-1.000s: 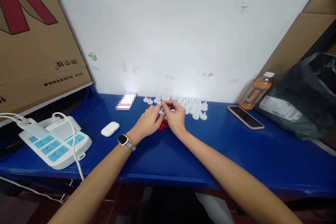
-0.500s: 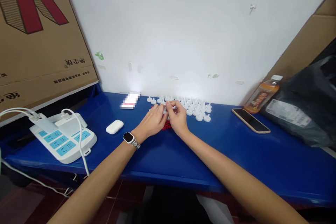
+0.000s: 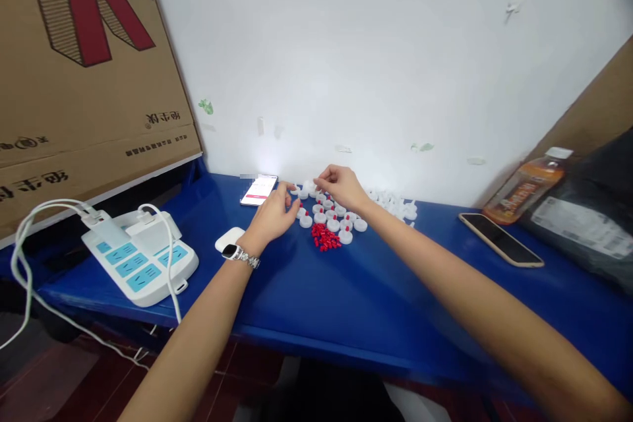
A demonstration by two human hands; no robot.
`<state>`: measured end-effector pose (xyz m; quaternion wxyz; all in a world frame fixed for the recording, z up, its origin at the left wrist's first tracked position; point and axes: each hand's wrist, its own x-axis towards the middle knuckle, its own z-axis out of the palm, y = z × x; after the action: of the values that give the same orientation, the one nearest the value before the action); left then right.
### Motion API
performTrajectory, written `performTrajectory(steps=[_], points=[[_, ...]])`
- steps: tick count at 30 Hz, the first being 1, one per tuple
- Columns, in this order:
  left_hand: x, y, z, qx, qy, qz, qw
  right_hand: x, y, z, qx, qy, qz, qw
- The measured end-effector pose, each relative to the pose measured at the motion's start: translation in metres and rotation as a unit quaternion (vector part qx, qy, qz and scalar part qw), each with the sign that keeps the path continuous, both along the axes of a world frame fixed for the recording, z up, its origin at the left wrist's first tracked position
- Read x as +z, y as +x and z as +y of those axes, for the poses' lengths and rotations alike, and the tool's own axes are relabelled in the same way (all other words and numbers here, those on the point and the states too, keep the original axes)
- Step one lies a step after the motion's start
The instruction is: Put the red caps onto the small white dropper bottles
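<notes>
My left hand (image 3: 274, 214), wearing a watch, hovers over the table at the left of the white nozzle caps, thumb and fingers apart with nothing seen in them. My right hand (image 3: 343, 186) reaches over the back of the group. Its thumb and fingertips pinch at the narrow top of a white nozzle cap (image 3: 310, 189); whether the cap is off the table I cannot tell. In front, several round white caps with red tips (image 3: 333, 221) stand upright. A pile of small red tips (image 3: 325, 238) lies before them. Plain white caps (image 3: 393, 204) cluster behind my right forearm, partly hidden.
A lit phone (image 3: 260, 190) and a white earbud case (image 3: 229, 239) lie left on the blue table (image 3: 316, 297). Further left is a power strip (image 3: 143, 264) with cables. At right are another phone (image 3: 499, 241), an orange drink bottle (image 3: 527, 188) and a dark parcel (image 3: 588, 211).
My hands were together over the caps; now they are apart, the left moved left and the right up. Red-tipped caps and the red pile have come into view. The camera view shifted slightly.
</notes>
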<state>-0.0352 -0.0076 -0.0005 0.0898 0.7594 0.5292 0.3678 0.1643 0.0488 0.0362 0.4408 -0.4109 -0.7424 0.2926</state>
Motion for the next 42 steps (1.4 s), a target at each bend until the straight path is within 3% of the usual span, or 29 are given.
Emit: performTrajectory(steps=[4,10,17,24,27,31,33,36,39,42], points=[[-0.001,-0.008,0.004,0.054,-0.017,0.006,0.998,-0.011,-0.019,0.023,-0.028,0.031,-0.154,0.987],[-0.003,-0.005,0.004,0.039,-0.021,0.019,0.999,-0.015,-0.027,0.035,0.011,0.047,-0.335,0.941],[-0.001,-0.004,0.004,0.035,-0.015,0.012,0.999,-0.007,-0.042,0.048,-0.086,0.039,-0.357,0.93],[-0.003,-0.004,0.001,0.029,-0.029,0.027,0.999,-0.005,-0.056,0.05,-0.105,0.004,-0.345,0.933],[-0.002,-0.003,-0.001,0.033,-0.003,0.027,0.999,0.001,-0.046,0.04,-0.103,0.022,-0.306,0.946],[0.002,0.004,-0.007,0.022,0.093,-0.011,0.995,0.007,-0.025,0.006,-0.074,0.039,-0.122,0.989],[0.004,0.01,-0.011,-0.024,0.1,-0.017,0.995,0.005,-0.015,-0.017,-0.047,0.045,-0.039,0.997],[0.005,0.02,-0.015,-0.12,0.041,0.006,0.992,-0.004,0.0,-0.048,-0.022,0.039,0.029,0.999],[0.004,0.03,-0.017,-0.179,-0.011,0.017,0.984,-0.018,0.016,-0.07,-0.029,0.033,0.048,0.998],[0.003,0.036,-0.021,-0.183,-0.015,0.017,0.983,-0.032,0.037,-0.084,-0.06,0.067,-0.034,0.995]])
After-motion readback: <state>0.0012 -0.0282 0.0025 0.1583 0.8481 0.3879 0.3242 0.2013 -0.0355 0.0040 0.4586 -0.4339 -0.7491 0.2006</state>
